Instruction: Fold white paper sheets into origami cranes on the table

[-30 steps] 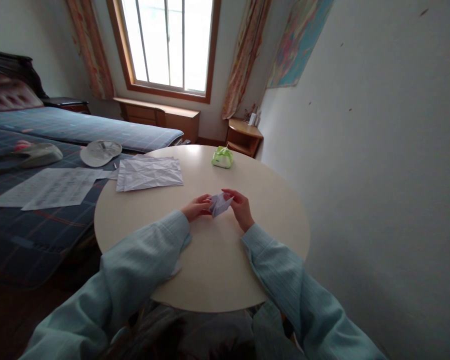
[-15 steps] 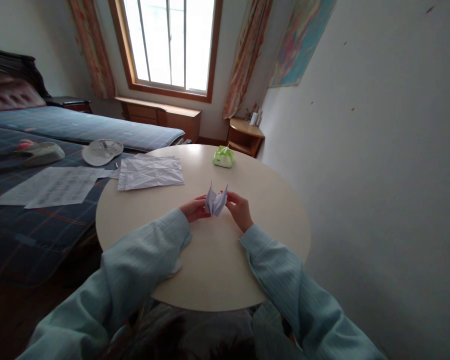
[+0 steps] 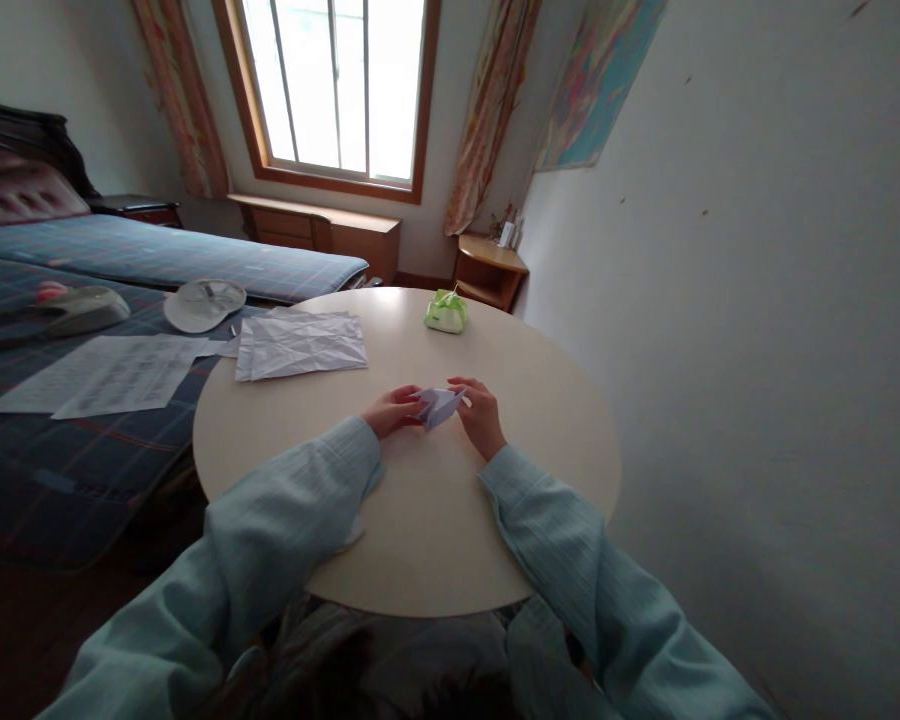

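Observation:
A small piece of folded white paper (image 3: pixel 439 408) is held between my two hands above the round table (image 3: pixel 435 530). My left hand (image 3: pixel 394 410) pinches its left side, fingers partly covering it. At its right tip, my right hand (image 3: pixel 480 412) has thumb and fingers closed on the paper's pointed end. The paper looks spread low and wide, with a point toward the right. Its underside is hidden.
Creased white sheets (image 3: pixel 304 345) lie at the table's left edge. A green tissue pack (image 3: pixel 446 312) stands at the back. On the bed to the left are printed papers (image 3: pixel 112 375) and a white cap (image 3: pixel 204 303). A white wall (image 3: pixel 757 400) rises on the right.
The folded paper's two upright points have come down, and it now lies flatter and leans to the right. Both hands stay at its sides with small finger shifts.

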A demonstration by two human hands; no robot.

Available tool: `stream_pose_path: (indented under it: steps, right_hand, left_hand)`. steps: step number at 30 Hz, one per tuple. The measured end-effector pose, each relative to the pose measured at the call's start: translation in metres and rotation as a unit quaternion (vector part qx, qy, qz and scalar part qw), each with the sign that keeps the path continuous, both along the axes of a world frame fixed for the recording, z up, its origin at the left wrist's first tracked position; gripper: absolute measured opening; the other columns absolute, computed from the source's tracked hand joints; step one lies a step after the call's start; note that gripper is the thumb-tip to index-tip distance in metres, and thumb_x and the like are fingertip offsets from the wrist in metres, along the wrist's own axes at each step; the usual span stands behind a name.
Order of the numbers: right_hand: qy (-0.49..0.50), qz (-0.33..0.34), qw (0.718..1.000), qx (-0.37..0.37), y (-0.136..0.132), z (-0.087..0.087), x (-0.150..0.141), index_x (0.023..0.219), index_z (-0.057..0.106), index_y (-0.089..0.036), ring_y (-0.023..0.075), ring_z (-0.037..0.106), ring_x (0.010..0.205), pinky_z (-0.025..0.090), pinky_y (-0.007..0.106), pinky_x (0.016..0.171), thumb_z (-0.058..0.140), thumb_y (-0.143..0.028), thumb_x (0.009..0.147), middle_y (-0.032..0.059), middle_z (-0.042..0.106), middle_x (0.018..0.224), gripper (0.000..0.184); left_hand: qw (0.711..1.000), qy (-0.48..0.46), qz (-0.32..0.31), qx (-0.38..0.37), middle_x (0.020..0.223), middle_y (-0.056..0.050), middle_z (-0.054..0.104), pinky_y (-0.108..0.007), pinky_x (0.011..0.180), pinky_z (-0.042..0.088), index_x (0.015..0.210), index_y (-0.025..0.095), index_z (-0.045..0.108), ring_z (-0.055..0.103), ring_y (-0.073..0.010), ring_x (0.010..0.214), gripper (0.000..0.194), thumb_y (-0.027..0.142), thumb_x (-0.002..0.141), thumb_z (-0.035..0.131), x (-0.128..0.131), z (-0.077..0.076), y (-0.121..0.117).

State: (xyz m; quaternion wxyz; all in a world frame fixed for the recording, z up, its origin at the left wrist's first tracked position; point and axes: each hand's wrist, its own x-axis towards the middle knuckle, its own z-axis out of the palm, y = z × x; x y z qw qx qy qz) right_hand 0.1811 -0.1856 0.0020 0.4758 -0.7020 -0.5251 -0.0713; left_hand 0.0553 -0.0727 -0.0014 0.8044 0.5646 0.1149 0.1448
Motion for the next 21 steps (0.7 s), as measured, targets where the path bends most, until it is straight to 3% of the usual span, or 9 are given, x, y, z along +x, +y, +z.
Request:
stream_pose_path:
  steps: [8,13,17,21]
  right_hand:
    - [0.025,0.003,0.996,-0.086,0.0006,0.0003,-0.0021,0.073,0.065,-0.016,0.0128,0.052,0.063,0.038,0.022,0.06,0.04,-0.007,0.063,0.0016,0.062,0.065,0.028]
    - [0.066,0.049,0.993,-0.089,0.0021,0.0014,-0.0015,0.07,0.065,-0.014,0.0121,0.053,0.061,0.036,0.02,0.057,0.042,-0.012,0.064,0.0013,0.063,0.063,0.024]
    - [0.081,0.048,0.991,-0.092,0.0029,0.0001,-0.0023,0.069,0.065,-0.014,0.0115,0.051,0.059,0.035,0.019,0.055,0.042,-0.012,0.063,0.0008,0.062,0.061,0.024]
    - [0.091,0.045,0.992,-0.075,0.0026,-0.0022,-0.0057,0.08,0.065,-0.015,0.0107,0.05,0.057,0.035,0.019,0.053,0.041,-0.011,0.063,-0.0003,0.06,0.061,0.029]
  left_hand:
    - [0.997,-0.012,0.047,0.06,0.063,0.002,0.058,-0.023,0.063,0.038,0.07,0.011,0.057,0.052,-0.0095,0.061,0.035,0.029,0.045,0.074,-0.0016,-0.0001,0.005]
    - [0.994,-0.033,0.069,0.075,0.066,0.001,0.06,-0.024,0.067,0.038,0.071,0.011,0.058,0.053,-0.0106,0.064,0.035,0.029,0.046,0.074,-0.0014,-0.0001,0.0057]
    - [0.993,-0.033,0.073,0.087,0.065,0.001,0.059,-0.023,0.065,0.038,0.07,0.011,0.057,0.053,-0.0101,0.064,0.035,0.029,0.045,0.074,-0.0023,0.0026,0.0045]
    - [0.995,-0.007,0.054,0.089,0.062,0.002,0.058,-0.021,0.059,0.038,0.069,0.011,0.056,0.052,-0.0093,0.06,0.036,0.03,0.044,0.074,-0.0033,0.0035,0.0031]
